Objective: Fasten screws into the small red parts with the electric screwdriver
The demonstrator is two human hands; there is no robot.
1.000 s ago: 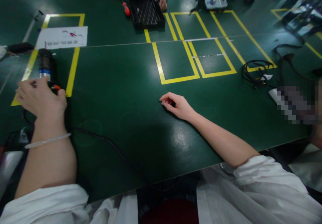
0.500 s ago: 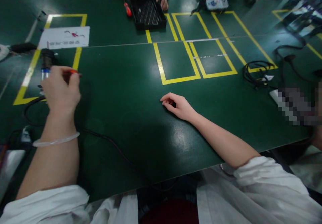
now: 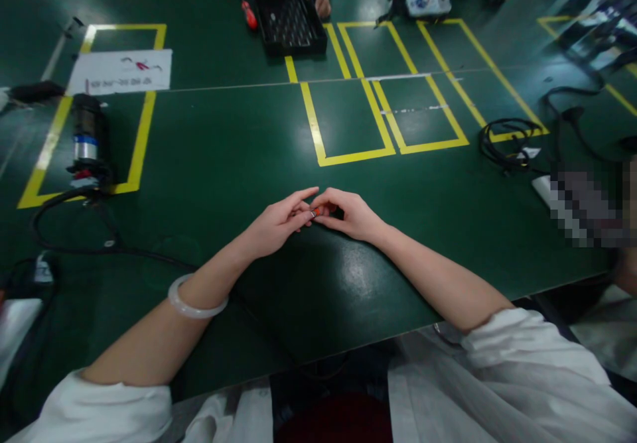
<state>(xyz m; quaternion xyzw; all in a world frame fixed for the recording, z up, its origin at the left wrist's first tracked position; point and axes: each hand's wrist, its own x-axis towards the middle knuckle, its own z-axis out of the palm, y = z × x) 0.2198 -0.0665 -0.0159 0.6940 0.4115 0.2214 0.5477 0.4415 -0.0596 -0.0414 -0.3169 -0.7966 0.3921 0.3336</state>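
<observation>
My left hand (image 3: 279, 223) and my right hand (image 3: 352, 215) meet over the middle of the green table. Between their fingertips sits a small orange part (image 3: 316, 212) with a pale, metal-looking end, too small to name more exactly. The left thumb and fingers pinch it from one side, the left index finger stretched out above. From the other side, the right thumb and index finger close on it, curled in a ring. Much of the part is hidden by the fingers.
At left, a black cylindrical tool (image 3: 87, 138) with a blue band and cable lies in a yellow-taped frame below a paper sheet (image 3: 122, 71). Across the table, a co-worker's hands are at a black tray (image 3: 293, 22), beside a red-handled tool (image 3: 249, 15). A coiled black cable (image 3: 507, 144) lies right.
My left hand has come from beside the black tool at left to the middle, carrying the orange part to my right hand. My right hand has stayed nearly in place.
</observation>
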